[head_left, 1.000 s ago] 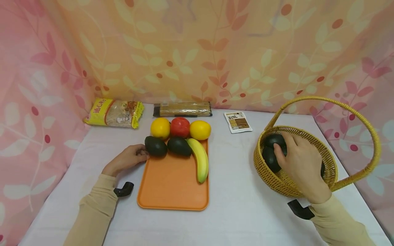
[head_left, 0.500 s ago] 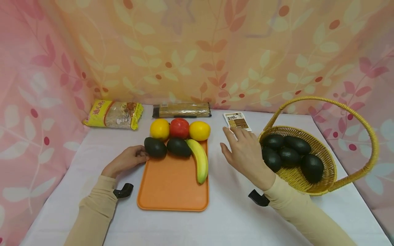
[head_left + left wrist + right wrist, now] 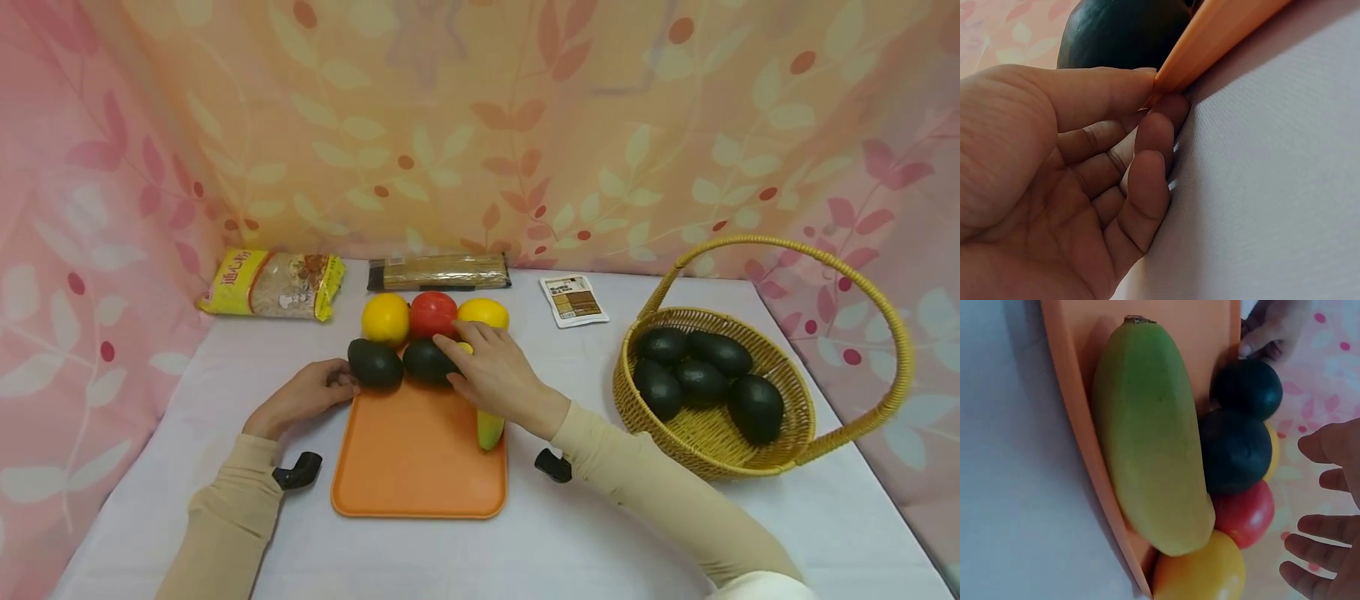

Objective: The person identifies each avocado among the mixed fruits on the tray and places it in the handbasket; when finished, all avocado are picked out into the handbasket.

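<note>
My left hand (image 3: 303, 396) pinches the left rim of an orange tray (image 3: 416, 475), thumb on top and fingers at its underside in the left wrist view. Over the tray's right side hovers my right hand (image 3: 506, 375), fingers extended and holding nothing; in the right wrist view it is apart from the fruit. Below it lies a banana (image 3: 490, 431), partly hidden in the head view. Two dark avocados (image 3: 375, 365) sit side by side left of the banana. Behind them stand a yellow round fruit (image 3: 386, 320), a red fruit (image 3: 432, 314) and a lemon-like yellow fruit (image 3: 482, 311).
A wicker basket (image 3: 633, 417) with a tall handle stands at the right, holding several avocados (image 3: 701, 382). Along the back lie a yellow food bag (image 3: 285, 285), a pack of thin sticks or noodles (image 3: 442, 271) and a small white-brown packet (image 3: 574, 301). Patterned cloth surrounds the table.
My right hand has left the basket without an avocado and moved left to above the banana. My left hand keeps its place at the tray's rim.
</note>
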{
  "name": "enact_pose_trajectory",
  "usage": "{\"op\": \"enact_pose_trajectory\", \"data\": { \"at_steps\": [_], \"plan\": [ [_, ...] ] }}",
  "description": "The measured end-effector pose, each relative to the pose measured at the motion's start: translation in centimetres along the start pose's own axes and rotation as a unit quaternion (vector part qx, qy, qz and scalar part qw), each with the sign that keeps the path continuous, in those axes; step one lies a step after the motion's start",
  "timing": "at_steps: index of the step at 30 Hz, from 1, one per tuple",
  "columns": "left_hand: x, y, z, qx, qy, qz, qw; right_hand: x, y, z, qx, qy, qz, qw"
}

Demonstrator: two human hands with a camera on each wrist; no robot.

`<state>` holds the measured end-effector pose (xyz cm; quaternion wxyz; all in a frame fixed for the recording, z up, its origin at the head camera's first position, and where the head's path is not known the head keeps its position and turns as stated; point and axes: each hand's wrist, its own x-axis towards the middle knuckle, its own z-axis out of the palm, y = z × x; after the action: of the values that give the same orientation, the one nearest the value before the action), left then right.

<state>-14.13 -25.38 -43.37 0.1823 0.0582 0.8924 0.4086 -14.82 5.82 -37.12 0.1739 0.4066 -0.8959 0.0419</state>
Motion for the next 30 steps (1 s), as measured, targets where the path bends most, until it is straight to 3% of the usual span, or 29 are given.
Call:
{"op": "enact_pose_trajectory", "data": {
  "at_steps": [14, 30],
  "plan": [
    [0.0, -0.2, 0.0, 0.003, 0.005, 0.018, 0.9998, 2.3, -1.9, 2.3, 0.021, -0.097, 0.000, 0.995],
    [0.2, -0.3, 0.1, 0.011, 0.008, 0.022, 0.9997, 2.1, -2.1, 3.6, 0.006, -0.057, -0.038, 0.998]
  ]
}}
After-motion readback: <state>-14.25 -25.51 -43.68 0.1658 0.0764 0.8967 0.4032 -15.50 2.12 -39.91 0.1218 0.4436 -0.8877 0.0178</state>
